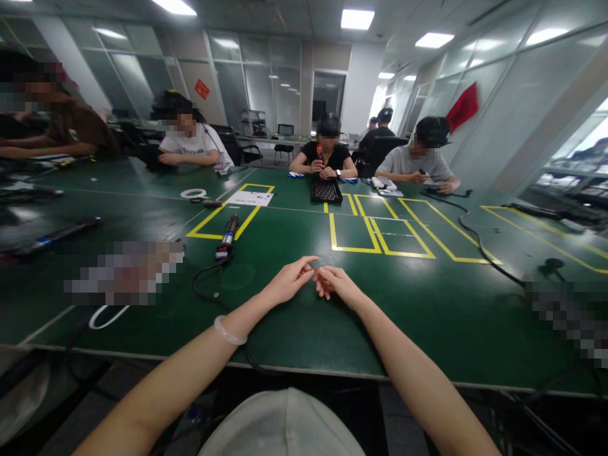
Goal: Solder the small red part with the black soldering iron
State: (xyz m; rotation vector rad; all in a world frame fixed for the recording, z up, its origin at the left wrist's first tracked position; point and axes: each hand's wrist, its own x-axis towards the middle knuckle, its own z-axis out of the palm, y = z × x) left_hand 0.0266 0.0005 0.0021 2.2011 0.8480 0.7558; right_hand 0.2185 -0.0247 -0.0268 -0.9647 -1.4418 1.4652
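Note:
Just above the green tabletop, my left hand (288, 282) and my right hand (337, 283) meet at the fingertips. A tiny orange-red piece (315, 271) shows between them, too small to tell its kind. The right thumb and forefinger pinch it, while its other fingers curl loosely below. From the other side, the left thumb and a finger close on it, with the left forefinger stretched out above. A pale bracelet (230, 330) circles my left wrist.
A cylindrical electric screwdriver (228, 237) with a cable lies left on the green table (294, 228), near yellow tape outlines (356, 250) and a paper sheet (250, 199). A black tray (326, 190) stands before a co-worker (327, 155). A black cable (479, 244) crosses the right side.

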